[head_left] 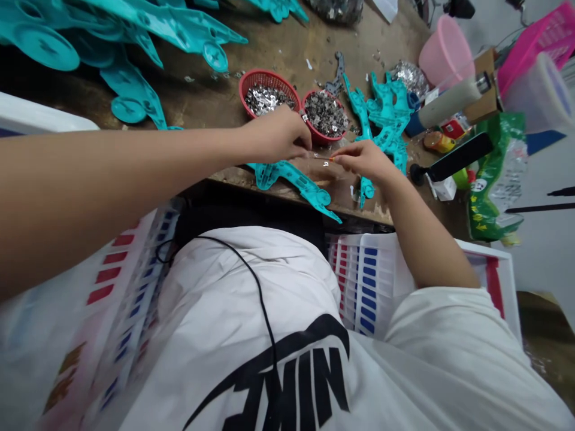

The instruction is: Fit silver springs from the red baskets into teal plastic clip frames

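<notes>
My left hand (281, 136) is closed in front of the red baskets, fingers curled down; what it pinches is too small to make out. Facing it, my right hand (363, 160) pinches a thin tool (331, 158) with an orange part, its thin end pointing at my left fingers. Just behind the hands, a red basket (269, 75) and a second red basket (321, 139) hold many small metal clips. A turquoise plastic part (294, 178) lies at the table's front edge, below my left hand. A small metal clip (326, 164) is near my right fingertips.
Turquoise parts (389, 114) lie to the right and more (130, 30) are piled at the left. A grey part (336, 75) rests behind the baskets. At the right are a pink bucket (447, 51), a green bag (494, 179) and a black phone-like object (462, 157). Crates stand below the table.
</notes>
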A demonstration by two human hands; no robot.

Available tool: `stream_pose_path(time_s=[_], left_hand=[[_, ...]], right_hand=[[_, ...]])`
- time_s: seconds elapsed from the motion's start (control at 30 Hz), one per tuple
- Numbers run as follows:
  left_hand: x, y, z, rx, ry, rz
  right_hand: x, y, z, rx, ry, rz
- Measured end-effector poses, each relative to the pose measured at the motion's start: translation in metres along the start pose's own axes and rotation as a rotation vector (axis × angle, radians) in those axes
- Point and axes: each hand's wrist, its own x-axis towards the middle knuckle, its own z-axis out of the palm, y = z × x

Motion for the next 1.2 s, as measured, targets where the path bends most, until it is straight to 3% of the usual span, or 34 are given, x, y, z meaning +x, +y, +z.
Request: stream_pose_path(time_s=[0.1, 0.2, 0.37, 0.5, 0.63, 0.83, 1.03, 1.1, 1.2], left_hand=[[0.001, -0.011, 0.0, -0.235, 0.034, -0.032], [-0.001, -0.005, -0.002, -0.462, 0.015, -0.094], [-0.008, 0.022, -0.004, -0.633, 0.013, -0.135], [-0.009, 0.028, 0.001, -0.646, -0.011, -0.076], [-0.008, 0.026, 0.002, -0.765, -0.024, -0.107], [-0.009, 0.023, -0.006, -0.584, -0.059, -0.013], [-0.013, 0.035, -0.021, -0.666, -0.07, 0.003], [-0.012, 0.028, -0.024, -0.597, -0.05, 0.007], [-0.009, 0.006, -0.022, -0.275, -0.098, 0.059]], right_hand=[[-0.005, -0.009, 0.009, -0.325, 0.162, -0.219], [-0.019, -0.032, 0.025, -0.388, 0.205, -0.366], [-0.039, -0.057, 0.043, -0.361, 0.27, -0.342], [-0.041, -0.055, 0.045, -0.342, 0.334, -0.326], [-0.038, -0.05, 0.048, -0.357, 0.348, -0.354], [-0.035, -0.045, 0.051, -0.395, 0.356, -0.384], [-0.037, -0.05, 0.045, -0.356, 0.454, -0.379], [-0.038, -0.052, 0.041, -0.333, 0.444, -0.373], [-0.036, -0.049, 0.037, -0.239, 0.389, -0.352]])
